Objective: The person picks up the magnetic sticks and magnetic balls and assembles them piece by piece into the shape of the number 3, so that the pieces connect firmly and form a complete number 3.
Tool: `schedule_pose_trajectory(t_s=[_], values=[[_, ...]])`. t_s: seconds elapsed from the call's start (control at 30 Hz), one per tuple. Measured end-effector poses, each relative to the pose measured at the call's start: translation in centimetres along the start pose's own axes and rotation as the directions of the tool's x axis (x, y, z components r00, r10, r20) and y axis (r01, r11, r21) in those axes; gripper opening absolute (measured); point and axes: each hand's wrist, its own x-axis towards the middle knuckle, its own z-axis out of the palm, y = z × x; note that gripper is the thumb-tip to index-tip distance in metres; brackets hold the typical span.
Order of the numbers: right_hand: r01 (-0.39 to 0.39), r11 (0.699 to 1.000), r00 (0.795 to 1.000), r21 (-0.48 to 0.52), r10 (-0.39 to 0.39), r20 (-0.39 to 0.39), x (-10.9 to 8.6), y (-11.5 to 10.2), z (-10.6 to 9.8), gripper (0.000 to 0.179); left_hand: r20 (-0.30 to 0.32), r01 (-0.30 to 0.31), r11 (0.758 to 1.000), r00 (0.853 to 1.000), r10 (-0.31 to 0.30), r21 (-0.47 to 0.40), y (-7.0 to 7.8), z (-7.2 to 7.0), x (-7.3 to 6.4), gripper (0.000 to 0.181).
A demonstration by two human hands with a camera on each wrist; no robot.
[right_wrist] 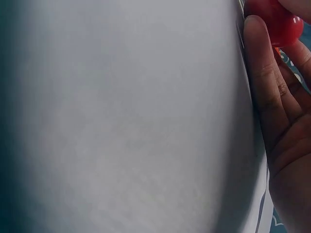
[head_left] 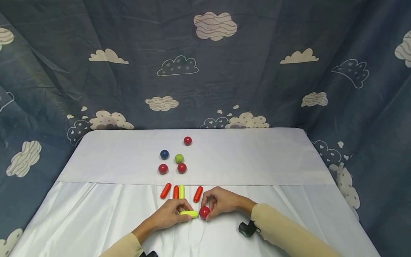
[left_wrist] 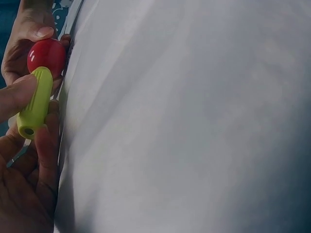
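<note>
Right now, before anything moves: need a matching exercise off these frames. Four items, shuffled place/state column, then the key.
Column one
1. left hand
2. blue ball
3. right hand
4. ball farthest from the person

Column two
A. on the table, just left of the green ball
B. holding a red ball
C. red, nearest the cloud-print backdrop
D. pinching a yellow-green stick

Right pairs: 1-D, 2-A, 3-B, 4-C
</note>
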Motion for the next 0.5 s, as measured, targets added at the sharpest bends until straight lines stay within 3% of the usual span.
schedule_pose_trajectory(t_s=[0.5], values=[[0.009, 1.000, 1.000, -0.009, -0.009, 0.001, 0.16, 0.35, 0.23, 0.029, -0.001, 0.007, 1.000, 1.000, -0.007, 0.016, -0.13, 0.10, 0.00, 0.015]])
